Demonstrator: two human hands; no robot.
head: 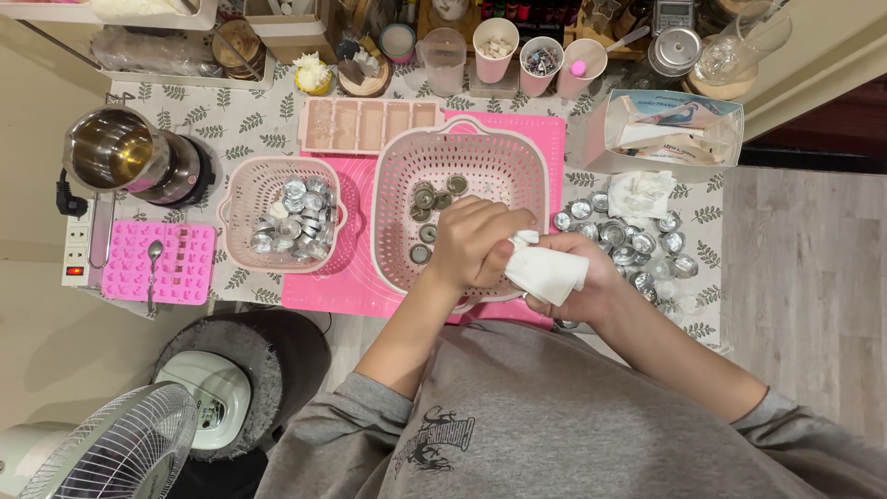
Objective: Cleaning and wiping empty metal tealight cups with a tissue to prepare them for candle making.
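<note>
Both hands, left hand and right hand, are closed around a white tissue over the large pink basket, seemingly wiping a hidden small cup.

Leaf-print tablecloth covering the table, cream wall running along the left, grey wood floor showing right, white fan sitting lower left.

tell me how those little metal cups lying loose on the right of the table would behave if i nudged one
The loose metal tealight cups look thin-walled and shallow, so one would probably be very light and slide easily. Round and low, it seems unlikely to tip, though on its side it might roll. They lie packed together, so a nudge would likely knock neighbours along the leaf-patterned tablecloth.
</note>
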